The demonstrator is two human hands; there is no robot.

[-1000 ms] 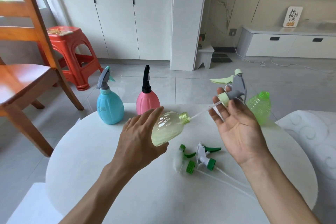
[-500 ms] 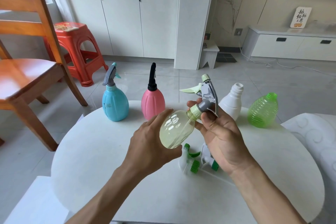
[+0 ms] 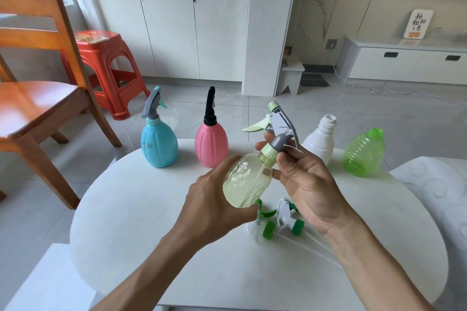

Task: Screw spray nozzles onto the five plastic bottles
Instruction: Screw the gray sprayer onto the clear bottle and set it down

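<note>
Five bottles are in view. The left hand wraps its fingers around the pale yellow bottle, held above the round white table. The right hand pinches the grey-and-green nozzle at its neck. The blue bottle and the pink bottle carry nozzles; the white bottle and the green bottle stand uncapped. Two loose nozzles lie on the table.

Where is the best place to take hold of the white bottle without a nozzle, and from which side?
Grip the white bottle round its wider body, coming from the right: it stands upright, and the right hand partly covers its left side. Probably leave the threaded neck free.
</note>
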